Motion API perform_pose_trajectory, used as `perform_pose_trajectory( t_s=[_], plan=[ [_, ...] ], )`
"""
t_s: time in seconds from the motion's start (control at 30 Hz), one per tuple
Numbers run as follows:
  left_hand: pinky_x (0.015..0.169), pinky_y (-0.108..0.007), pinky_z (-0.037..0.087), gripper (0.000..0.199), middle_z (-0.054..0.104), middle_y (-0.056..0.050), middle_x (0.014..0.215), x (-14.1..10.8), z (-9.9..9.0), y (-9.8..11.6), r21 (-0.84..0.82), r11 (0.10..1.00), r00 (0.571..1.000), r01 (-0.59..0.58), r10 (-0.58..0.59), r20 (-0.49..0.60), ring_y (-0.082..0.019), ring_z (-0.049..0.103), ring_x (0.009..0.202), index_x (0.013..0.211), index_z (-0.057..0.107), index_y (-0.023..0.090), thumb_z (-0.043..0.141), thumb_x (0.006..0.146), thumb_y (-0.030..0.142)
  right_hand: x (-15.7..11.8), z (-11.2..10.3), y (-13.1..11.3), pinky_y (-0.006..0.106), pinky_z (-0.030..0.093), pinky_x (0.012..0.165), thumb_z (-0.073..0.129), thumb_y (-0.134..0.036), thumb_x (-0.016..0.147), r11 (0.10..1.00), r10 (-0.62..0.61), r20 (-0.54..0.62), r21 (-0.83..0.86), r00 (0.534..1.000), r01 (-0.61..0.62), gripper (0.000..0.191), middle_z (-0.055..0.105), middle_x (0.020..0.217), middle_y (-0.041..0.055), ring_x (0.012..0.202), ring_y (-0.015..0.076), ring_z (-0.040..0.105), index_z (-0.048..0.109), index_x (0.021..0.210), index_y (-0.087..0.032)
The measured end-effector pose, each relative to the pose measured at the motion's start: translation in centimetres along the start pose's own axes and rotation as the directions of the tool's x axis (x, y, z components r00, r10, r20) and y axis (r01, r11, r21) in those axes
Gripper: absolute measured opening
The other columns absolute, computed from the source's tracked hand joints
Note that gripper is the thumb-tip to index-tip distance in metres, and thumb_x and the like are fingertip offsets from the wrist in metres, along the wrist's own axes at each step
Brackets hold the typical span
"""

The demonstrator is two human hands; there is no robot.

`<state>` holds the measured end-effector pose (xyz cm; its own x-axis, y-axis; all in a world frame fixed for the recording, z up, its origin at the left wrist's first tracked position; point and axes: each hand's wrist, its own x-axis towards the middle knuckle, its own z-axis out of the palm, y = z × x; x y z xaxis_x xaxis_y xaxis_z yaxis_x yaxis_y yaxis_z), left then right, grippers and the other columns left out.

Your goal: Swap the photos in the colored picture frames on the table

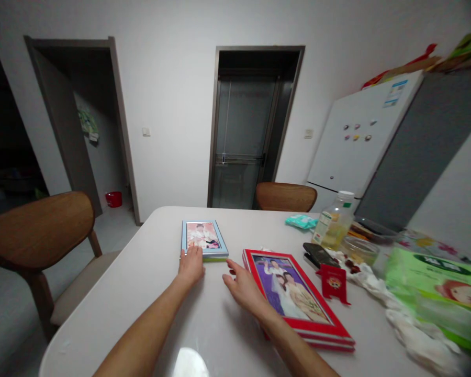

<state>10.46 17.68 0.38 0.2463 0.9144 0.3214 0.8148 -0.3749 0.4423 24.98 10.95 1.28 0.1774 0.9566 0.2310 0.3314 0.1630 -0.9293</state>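
Note:
My left hand (pixel 192 263) rests at the near left edge of a light-blue photo frame (pixel 223 243), its fingers lying over the frame's lower border. Under that frame a green edge shows, so it seems to lie on something else. My right hand (pixel 241 283) is held with fingers apart, just short of the blue frame's near right corner, with nothing in it. Right beside it lie red photo frames (pixel 325 331), one stacked on another, the top one with a wedding picture. My right forearm passes over their left edge.
Right of the red frames are a red card (pixel 333 281), a dark phone-like object (pixel 320 255), an oil-like bottle (pixel 333 222), a teal packet (pixel 301 221), crumpled tissue and a green tissue pack (pixel 435 285). Wooden chairs (pixel 286 196) stand around the white table (pixel 113 293).

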Motion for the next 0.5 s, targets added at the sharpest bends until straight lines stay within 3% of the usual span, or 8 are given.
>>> perform_pose_trajectory(
  t_s=[0.07,0.17,0.33,0.5],
  plan=[
    [0.094,-0.043,0.023,0.036,0.048,-0.014,0.115,-0.4,0.0,-0.4,0.006,1.0,1.0,-0.012,0.012,-0.001,-0.027,0.035,0.114,0.101,0.049,0.014,0.05,0.067,0.004,0.8,2.4,0.5,0.029,0.043,0.068,0.06,-0.021,0.053,0.94,0.21,-0.052,0.286,0.976,-0.187,0.03,0.062,0.072,0.0023,0.069,0.0164,0.057,0.06,0.082,-0.016],
    [0.09,-0.038,0.03,0.029,0.052,-0.011,0.105,-1.7,0.0,-0.7,-0.021,0.999,0.999,-0.038,0.038,-0.005,-0.023,0.041,0.106,0.097,0.051,0.015,0.043,0.072,0.004,1.7,4.5,1.4,0.024,0.042,0.053,0.056,-0.029,0.058,0.827,0.357,-0.051,0.482,0.933,-0.29,0.024,0.056,0.057,-0.0034,0.055,0.0122,0.054,0.054,0.078,-0.017],
    [0.085,-0.033,0.035,0.031,0.055,-0.006,0.095,-4.1,-0.5,-0.1,-0.138,0.988,0.997,-0.075,0.075,-0.009,-0.02,0.047,0.096,0.099,0.052,0.018,0.05,0.069,0.008,1.5,5.5,1.7,0.02,0.042,0.053,0.053,-0.037,0.061,0.717,0.407,-0.038,0.633,0.913,-0.293,0.023,0.054,0.056,-0.0059,0.052,0.008,0.053,0.048,0.076,-0.019],
    [0.081,-0.033,0.04,0.036,0.059,-0.003,0.089,-6.1,-1.9,1.0,-0.315,0.947,0.996,-0.067,0.044,-0.079,-0.019,0.052,0.089,0.099,0.053,0.02,0.054,0.064,0.01,0.2,5.7,-0.1,0.023,0.042,0.05,0.061,-0.034,0.056,0.682,0.341,0.09,0.662,0.936,-0.312,0.028,0.059,0.057,-0.0025,0.052,0.012,0.055,0.053,0.076,-0.016]
  ],
)
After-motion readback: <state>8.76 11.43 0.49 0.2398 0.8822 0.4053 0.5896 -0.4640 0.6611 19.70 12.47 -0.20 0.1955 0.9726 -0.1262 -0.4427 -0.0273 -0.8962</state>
